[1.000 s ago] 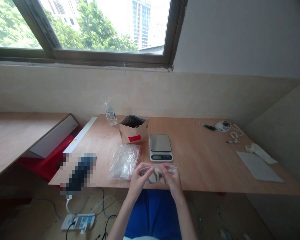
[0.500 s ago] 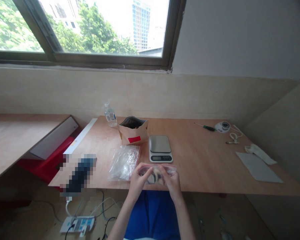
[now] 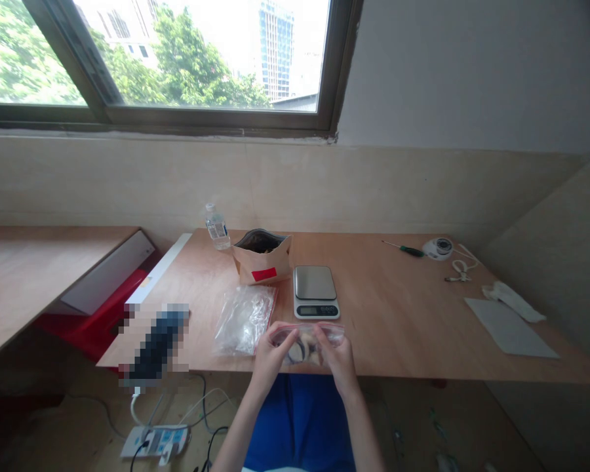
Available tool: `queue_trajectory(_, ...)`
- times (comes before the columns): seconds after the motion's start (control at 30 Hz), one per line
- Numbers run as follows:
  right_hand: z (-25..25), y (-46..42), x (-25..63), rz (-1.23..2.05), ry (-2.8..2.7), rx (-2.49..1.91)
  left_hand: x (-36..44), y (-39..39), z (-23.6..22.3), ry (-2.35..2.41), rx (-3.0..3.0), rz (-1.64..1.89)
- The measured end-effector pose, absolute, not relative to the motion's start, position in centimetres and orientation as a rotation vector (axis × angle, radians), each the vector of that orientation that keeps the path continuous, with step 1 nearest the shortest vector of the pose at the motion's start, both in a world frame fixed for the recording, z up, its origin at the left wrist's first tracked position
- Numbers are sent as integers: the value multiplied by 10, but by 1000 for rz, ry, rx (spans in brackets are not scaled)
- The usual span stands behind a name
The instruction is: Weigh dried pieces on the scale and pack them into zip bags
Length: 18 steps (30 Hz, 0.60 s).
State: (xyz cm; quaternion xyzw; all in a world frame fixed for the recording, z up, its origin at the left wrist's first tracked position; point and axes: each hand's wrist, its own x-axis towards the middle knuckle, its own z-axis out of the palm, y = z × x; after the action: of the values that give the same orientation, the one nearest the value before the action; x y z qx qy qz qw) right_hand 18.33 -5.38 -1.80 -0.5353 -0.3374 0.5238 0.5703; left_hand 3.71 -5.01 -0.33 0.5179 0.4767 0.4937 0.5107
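We held a zip-top plastic bag (image 3: 307, 344) just above the near edge of a wooden table (image 3: 398, 341), with pale, rounded contents too blurred to identify. Our left hand (image 3: 275, 357) and right hand (image 3: 337, 357) gripped opposite ends, the fingers curled narrowly around the plastic. At 12 o'clock stood a digital kitchen scale (image 3: 315, 292). At 11 o'clock sat a kraft paper pouch (image 3: 261, 259), with a water bottle (image 3: 217, 227) beyond it. At 10 o'clock lay a clear plastic bag (image 3: 243, 321).
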Motion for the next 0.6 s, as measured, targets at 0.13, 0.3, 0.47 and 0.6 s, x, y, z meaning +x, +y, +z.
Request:
queue_trajectory(0.13, -24, -54, 183, 1252, -815, -1276, 37, -51, -9, 1176, 1237, 1178)
queue_trajectory(0.3, -22, -53, 184, 1239, -855, -1254, 37, -50, -9, 1211, 1228, 1193)
queue_trajectory(0.47, -16, -52, 186, 1221, -912, -1227, 40, -49, 4, 1247, 1297, 1201)
queue_trajectory(0.6, -11, -54, 189, 1199, -911, -1188, 42, -51, 14, 1208, 1336, 1206)
